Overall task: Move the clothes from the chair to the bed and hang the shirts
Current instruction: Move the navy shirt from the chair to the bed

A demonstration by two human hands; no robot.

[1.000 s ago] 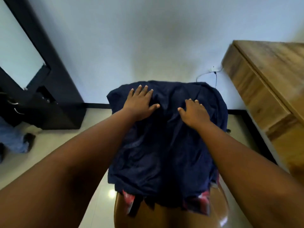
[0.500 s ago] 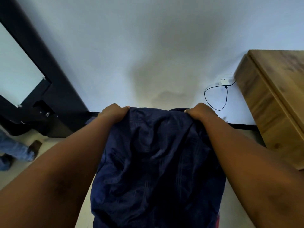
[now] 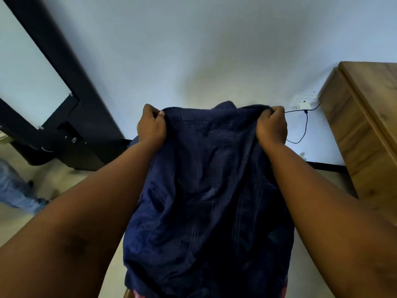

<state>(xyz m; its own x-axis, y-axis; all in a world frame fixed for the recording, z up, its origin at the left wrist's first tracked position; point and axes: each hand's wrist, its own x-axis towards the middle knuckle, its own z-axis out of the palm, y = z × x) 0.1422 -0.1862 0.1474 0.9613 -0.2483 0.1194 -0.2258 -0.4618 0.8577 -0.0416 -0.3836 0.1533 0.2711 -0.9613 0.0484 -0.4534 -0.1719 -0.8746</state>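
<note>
A single wide-angle view is given from the person's head, directed forward and down along both forearms. The left hand (image 3: 151, 125) and right hand (image 3: 272, 125) are seen close up at mid-frame, with the navy garment (image 3: 206, 190) filling the lower centre. The white wall (image 3: 193, 50) is faced; straight lines are bent at the edges.

Garment (image 3: 206, 190) hangs centre, before the wall (image 3: 193, 50). Left hand (image 3: 151, 125) at its upper left corner, right hand (image 3: 271, 125) at upper right. Cabinet (image 3: 365, 130) right of garment; dark frame (image 3: 71, 93) left; cable (image 3: 303, 127) behind, just right.
</note>
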